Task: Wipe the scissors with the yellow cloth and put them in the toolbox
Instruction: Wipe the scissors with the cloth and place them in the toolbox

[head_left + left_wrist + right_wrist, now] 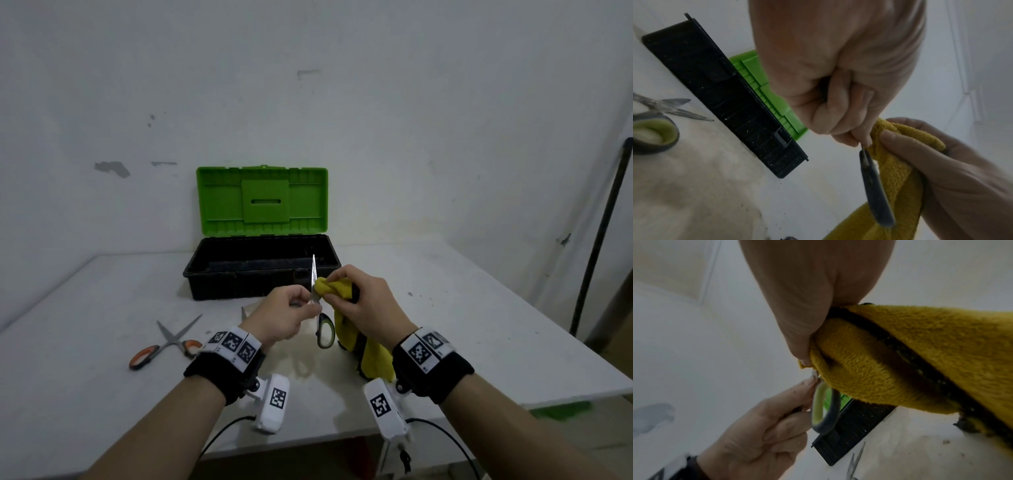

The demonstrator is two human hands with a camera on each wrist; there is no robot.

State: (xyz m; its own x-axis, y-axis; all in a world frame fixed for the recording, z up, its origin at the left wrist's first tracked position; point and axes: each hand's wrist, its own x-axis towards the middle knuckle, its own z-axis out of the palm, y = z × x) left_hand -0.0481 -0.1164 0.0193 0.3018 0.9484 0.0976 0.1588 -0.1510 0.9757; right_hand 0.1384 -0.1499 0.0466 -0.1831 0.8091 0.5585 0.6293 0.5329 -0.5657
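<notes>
Just in front of the open toolbox (262, 270), above the desk (462, 325), the wiping step is underway: the left hand (284, 320) is pinching the scissors (314, 277) near the pivot, blade pointing up, while the right hand (364, 301) is clutching the yellow cloth (334, 287) against the blade. Next, probably, comes drawing the cloth along the blade, then lowering the scissors into the toolbox. A second pair of scissors (164, 342) is lying to the left.
</notes>
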